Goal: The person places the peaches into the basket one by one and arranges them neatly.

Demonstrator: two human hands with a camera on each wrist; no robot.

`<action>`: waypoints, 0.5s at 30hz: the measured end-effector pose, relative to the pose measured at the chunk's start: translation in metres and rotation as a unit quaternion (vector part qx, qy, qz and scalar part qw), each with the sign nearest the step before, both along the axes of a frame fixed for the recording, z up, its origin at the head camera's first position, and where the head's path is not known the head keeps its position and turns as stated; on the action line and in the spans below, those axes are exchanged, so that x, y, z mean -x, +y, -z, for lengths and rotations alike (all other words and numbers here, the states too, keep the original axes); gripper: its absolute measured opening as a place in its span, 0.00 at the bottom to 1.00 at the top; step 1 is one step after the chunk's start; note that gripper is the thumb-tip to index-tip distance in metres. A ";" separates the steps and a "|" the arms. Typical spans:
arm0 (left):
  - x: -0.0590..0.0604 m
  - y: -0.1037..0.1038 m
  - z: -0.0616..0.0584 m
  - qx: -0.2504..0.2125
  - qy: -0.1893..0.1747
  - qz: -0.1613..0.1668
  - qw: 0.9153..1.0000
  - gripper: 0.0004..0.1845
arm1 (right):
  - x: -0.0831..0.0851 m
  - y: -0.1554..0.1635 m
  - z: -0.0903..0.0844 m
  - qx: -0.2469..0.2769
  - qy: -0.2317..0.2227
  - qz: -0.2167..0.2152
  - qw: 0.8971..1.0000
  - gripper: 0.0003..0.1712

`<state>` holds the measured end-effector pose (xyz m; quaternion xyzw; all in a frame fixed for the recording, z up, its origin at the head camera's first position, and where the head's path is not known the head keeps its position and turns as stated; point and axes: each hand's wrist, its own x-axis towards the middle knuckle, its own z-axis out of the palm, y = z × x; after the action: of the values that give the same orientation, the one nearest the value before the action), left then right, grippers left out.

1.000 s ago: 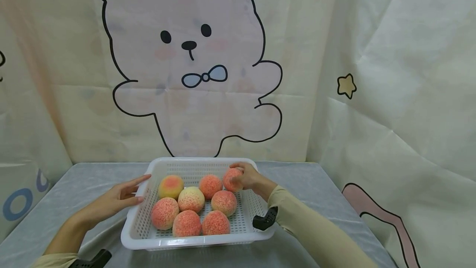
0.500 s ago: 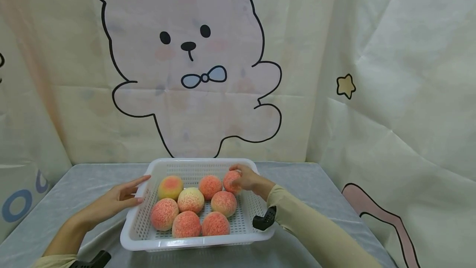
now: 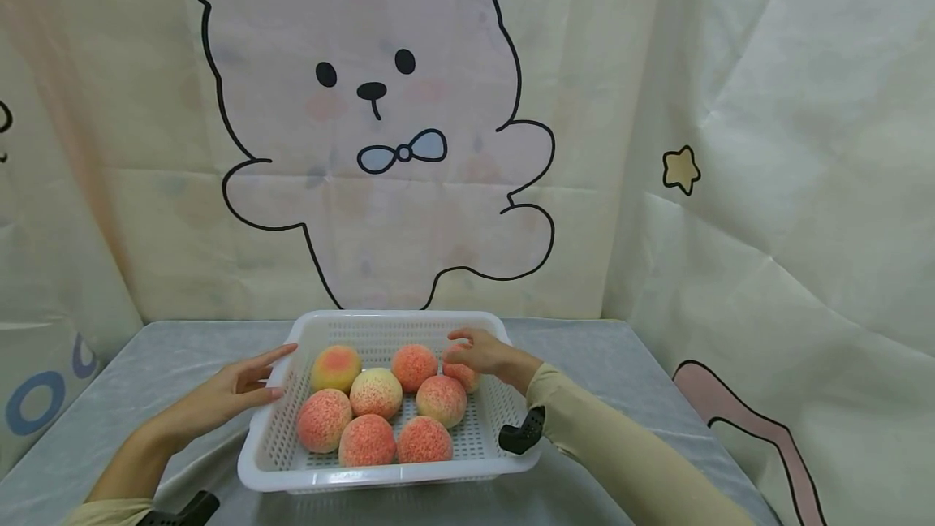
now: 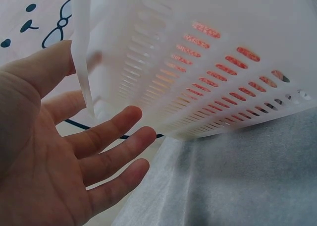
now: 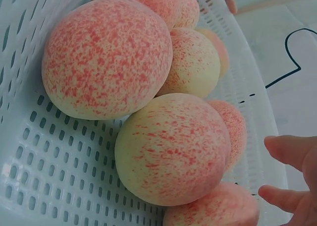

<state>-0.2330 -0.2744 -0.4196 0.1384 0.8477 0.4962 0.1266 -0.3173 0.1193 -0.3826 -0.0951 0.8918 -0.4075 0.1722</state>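
The peach (image 3: 463, 372) lies in the white basket (image 3: 380, 473) at its far right corner, beside seven others. The right hand (image 3: 485, 351) rests over it with fingers loosely spread, apparently just letting go (the wrist view shows only fingertips, clear of the fruit). The left hand (image 3: 234, 392) lies flat and open against the basket's left wall, steadying it. By my reading, placing is ending; next comes lifting the hand clear without nudging the fruit.

Left hand (image 3: 226, 396) flat and relaxed, fingers (image 4: 116, 132) straight, right hand (image 3: 485, 354) palm down, fingers loosely spread, both forearms extended forward
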 end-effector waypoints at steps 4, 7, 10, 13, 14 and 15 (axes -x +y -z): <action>0.000 0.000 -0.001 -0.001 0.002 0.002 1.000 0.42 | -0.001 0.001 -0.003 0.000 -0.005 0.001 1.000 0.31; 0.000 0.000 -0.001 0.000 0.004 0.003 1.000 0.42 | -0.002 0.002 -0.006 0.002 -0.009 0.000 1.000 0.31; -0.001 0.000 0.000 0.000 0.002 0.000 1.000 0.42 | -0.004 0.003 -0.009 0.004 -0.014 -0.004 1.000 0.31; -0.001 0.000 0.000 0.002 0.005 0.002 1.000 0.42 | -0.004 0.004 -0.010 0.005 -0.014 -0.006 1.000 0.31; -0.001 0.000 0.000 0.001 0.005 0.002 1.000 0.42 | -0.004 0.005 -0.011 0.006 -0.013 -0.006 1.000 0.31; -0.001 0.000 0.000 0.001 0.005 0.002 1.000 0.42 | -0.004 0.006 -0.012 0.008 -0.013 -0.005 1.000 0.31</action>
<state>-0.2322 -0.2747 -0.4199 0.1422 0.8486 0.4944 0.1238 -0.3130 0.1248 -0.3711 -0.0961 0.8857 -0.4149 0.1848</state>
